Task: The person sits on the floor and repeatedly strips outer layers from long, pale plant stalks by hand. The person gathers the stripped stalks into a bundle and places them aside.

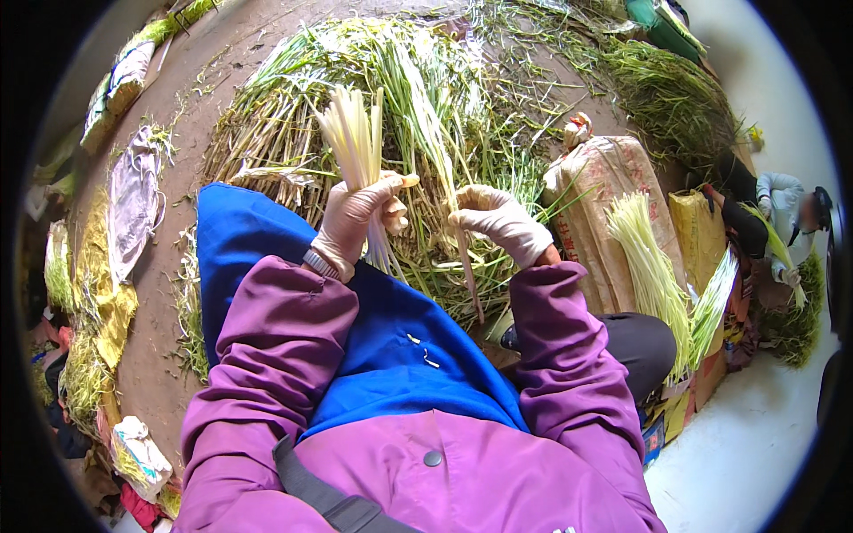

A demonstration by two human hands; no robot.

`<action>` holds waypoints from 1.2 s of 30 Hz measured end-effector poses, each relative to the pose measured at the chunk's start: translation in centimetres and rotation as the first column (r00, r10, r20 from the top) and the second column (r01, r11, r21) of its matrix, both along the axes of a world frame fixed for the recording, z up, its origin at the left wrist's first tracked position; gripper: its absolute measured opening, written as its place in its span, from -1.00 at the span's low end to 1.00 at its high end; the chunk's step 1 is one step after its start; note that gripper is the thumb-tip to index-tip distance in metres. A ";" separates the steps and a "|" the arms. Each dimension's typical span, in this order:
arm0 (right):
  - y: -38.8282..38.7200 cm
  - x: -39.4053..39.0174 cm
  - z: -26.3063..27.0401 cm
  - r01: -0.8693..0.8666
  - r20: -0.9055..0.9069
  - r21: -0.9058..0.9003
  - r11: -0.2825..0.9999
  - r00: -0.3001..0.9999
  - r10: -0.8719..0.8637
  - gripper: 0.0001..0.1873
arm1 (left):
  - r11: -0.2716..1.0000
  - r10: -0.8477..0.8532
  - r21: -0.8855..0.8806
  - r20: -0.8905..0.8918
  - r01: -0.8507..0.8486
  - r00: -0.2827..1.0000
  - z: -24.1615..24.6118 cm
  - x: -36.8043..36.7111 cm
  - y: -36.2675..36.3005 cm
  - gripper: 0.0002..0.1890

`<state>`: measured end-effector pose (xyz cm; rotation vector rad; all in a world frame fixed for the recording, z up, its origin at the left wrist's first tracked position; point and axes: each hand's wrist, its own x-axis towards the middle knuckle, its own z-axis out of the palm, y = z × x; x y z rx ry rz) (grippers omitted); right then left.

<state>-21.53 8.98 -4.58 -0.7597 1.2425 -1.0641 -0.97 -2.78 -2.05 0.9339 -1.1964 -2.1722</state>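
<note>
My left hand, in a thin pale glove, is closed around a bundle of peeled, pale yellow-white stalks. The bundle stands up from the fist, and its thin lower ends show beneath. Between the thumb and fingers of my gloved right hand is a single long stalk with a brownish lower end. Its upper part runs into the green leaves behind, so where it ends is unclear. Before me lies a large heap of unpeeled leafy stalks, root ends to the left. A blue apron covers my lap, with small pale scraps on it.
A stuffed woven sack stands at right, with a sheaf of pale stalks leaning on it. Beyond it, another person holds leafy stalks. A green pile lies far right. Sacks, including a lilac one, line the left.
</note>
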 end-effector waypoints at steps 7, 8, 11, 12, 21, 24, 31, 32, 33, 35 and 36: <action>1.6 3.6 2.3 -0.157 -0.094 0.115 0.981 0.981 0.168 -0.71 | 0.986 0.011 0.165 -0.010 -0.010 1.000 -1.7 -0.3 -0.6 -0.71; 1.8 3.7 2.3 -0.165 -0.084 0.104 0.981 0.981 0.174 -0.70 | 0.987 0.012 0.161 -0.022 -0.009 1.000 -1.9 -0.3 -0.6 -0.71; 2.1 3.5 2.1 -0.084 0.088 0.082 0.993 0.993 0.076 -0.75 | 0.988 0.042 0.154 -0.049 -0.035 0.998 -2.1 0.0 -0.4 -0.70; 2.2 3.3 1.9 -0.039 0.172 0.075 0.996 0.985 0.026 -0.77 | 0.990 0.069 0.131 -0.111 -0.054 0.991 -2.0 0.0 -0.1 -0.69; 1.4 0.9 -4.1 0.275 0.073 0.116 0.954 0.956 -0.284 -0.89 | 0.962 0.271 0.072 -0.297 -0.262 0.916 0.2 1.2 -1.1 -0.80; 1.8 0.4 -5.5 0.207 -0.481 0.227 0.952 0.873 -0.075 -0.77 | 0.975 0.212 0.122 -0.298 -0.184 0.931 -0.9 1.9 -1.6 -0.77; -0.4 2.9 0.4 -0.035 -0.203 -0.030 0.999 0.979 0.028 -0.61 | 0.986 0.111 0.119 0.055 -0.117 0.992 -1.4 0.0 -1.2 -0.77; -0.5 4.1 0.8 -0.014 -0.047 -0.049 0.999 0.999 0.012 -0.65 | 0.992 0.114 0.061 -0.008 -0.113 0.993 -1.2 0.0 -0.6 -0.80; -0.6 5.1 1.2 0.009 0.108 -0.118 0.993 0.994 0.004 -0.68 | 0.995 0.103 -0.008 -0.074 -0.104 0.992 -0.9 -0.2 -0.1 -0.81; -1.2 6.4 1.0 0.128 0.020 -0.082 0.988 0.992 -0.127 -0.76 | 0.994 0.088 -0.056 -0.143 -0.097 0.986 -0.7 -0.1 0.5 -0.81; -1.5 6.6 0.8 0.171 0.026 -0.085 0.982 0.985 -0.169 -0.82 | 0.999 0.032 0.003 -0.128 -0.032 0.991 -0.7 0.1 0.5 -0.81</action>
